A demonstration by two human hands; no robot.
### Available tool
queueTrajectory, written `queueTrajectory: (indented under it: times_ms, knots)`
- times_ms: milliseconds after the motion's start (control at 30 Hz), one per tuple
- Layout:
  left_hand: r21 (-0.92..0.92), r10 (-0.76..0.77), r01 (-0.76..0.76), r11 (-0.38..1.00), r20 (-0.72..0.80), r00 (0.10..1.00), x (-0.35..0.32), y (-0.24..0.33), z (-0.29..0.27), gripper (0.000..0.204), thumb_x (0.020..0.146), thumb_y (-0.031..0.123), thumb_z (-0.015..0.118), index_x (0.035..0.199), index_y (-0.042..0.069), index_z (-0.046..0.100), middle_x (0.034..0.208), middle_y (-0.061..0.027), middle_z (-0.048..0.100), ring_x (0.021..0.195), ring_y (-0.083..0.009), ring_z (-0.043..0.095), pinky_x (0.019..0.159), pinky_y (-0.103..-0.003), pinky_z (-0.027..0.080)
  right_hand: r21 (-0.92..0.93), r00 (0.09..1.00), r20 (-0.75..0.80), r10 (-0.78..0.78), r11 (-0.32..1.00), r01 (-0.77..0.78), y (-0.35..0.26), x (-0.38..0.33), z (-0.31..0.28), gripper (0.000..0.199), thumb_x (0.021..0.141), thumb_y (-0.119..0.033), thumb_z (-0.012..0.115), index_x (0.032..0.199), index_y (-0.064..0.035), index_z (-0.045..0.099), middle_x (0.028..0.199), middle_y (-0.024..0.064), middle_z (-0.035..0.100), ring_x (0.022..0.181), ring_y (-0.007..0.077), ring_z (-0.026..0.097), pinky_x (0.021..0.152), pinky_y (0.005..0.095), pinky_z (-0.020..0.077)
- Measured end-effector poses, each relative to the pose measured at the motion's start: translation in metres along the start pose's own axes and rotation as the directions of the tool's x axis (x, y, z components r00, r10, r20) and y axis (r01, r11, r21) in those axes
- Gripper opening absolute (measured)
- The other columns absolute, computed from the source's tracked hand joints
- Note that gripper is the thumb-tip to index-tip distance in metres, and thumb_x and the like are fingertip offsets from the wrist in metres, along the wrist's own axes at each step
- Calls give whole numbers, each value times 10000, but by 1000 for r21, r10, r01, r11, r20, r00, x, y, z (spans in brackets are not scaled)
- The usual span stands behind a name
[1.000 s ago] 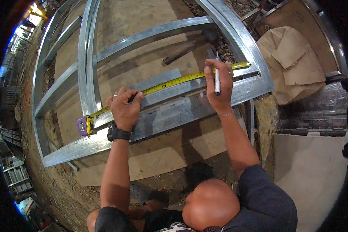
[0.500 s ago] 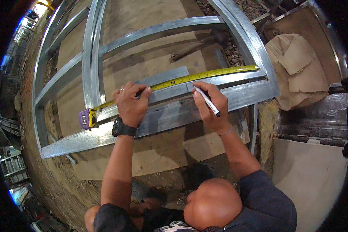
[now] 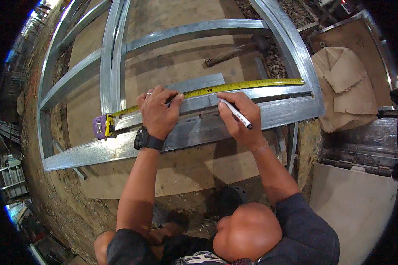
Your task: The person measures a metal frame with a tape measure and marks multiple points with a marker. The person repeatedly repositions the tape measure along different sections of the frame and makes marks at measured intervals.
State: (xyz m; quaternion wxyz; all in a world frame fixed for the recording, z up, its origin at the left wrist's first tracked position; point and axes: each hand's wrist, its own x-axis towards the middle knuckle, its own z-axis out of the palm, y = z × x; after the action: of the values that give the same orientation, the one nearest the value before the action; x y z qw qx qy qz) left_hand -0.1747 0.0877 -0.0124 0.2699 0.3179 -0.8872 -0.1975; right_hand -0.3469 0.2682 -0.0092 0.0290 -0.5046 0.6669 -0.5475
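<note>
Two forearms come up from the lower edge toward the yellow tape measure (image 3: 247, 86), which we take as our landmark. It lies stretched along a short loose metal strip (image 3: 199, 84) and across a big frame of grey metal channels (image 3: 115, 57). Nearest to us, below the tape, we see a wide flat rail of the frame (image 3: 278, 114), and under it pale boards (image 3: 181, 170) on the dirt ground.

Our left hand (image 3: 158, 112), with a black watch (image 3: 146, 141) on the wrist and a ring on one finger, lies flat with the fingers spread, and it presses the tape down near the left end. Just to the left of this hand sits the tape's case (image 3: 102, 126), purple and yellow, and it touches an upright channel of the frame.

Our right hand (image 3: 239, 119) is a little to the right, just below the tape. It pinches a white marker (image 3: 235, 113) between thumb and fingers. The tip points up-left and is at the tape's lower edge; we cannot tell if it touches the metal.

Above the tape, inside the frame, a hammer (image 3: 234, 52) lies on the board. Right of the tape's far end, outside the frame, there is folded brown cardboard (image 3: 347, 88).
</note>
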Motion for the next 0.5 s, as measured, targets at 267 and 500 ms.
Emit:
queueTrajectory:
  times_ms: [267, 500]
  knots:
    - [-2, 2, -2, 1000, -1, 1000, -1, 0, 1, 193, 938, 307, 793, 923, 115, 803, 876, -37, 670, 884, -252, 655, 977, -427, 379, 255, 957, -3, 289, 926, -279, 0, 4, 4, 163, 951, -96, 791, 1036, -32, 667, 842, 61, 748, 734, 111, 699, 671, 283, 559]
    - [-12, -31, 31, 999, 11, 999, -1, 2, 0, 121, 913, 263, 799, 901, 143, 803, 904, -36, 696, 944, -278, 659, 997, -435, 383, 67, 995, -39, 94, 994, -91, 12, 16, 7, 217, 922, -82, 806, 822, -57, 616, 670, 61, 641, 589, 129, 613, 576, 307, 489]
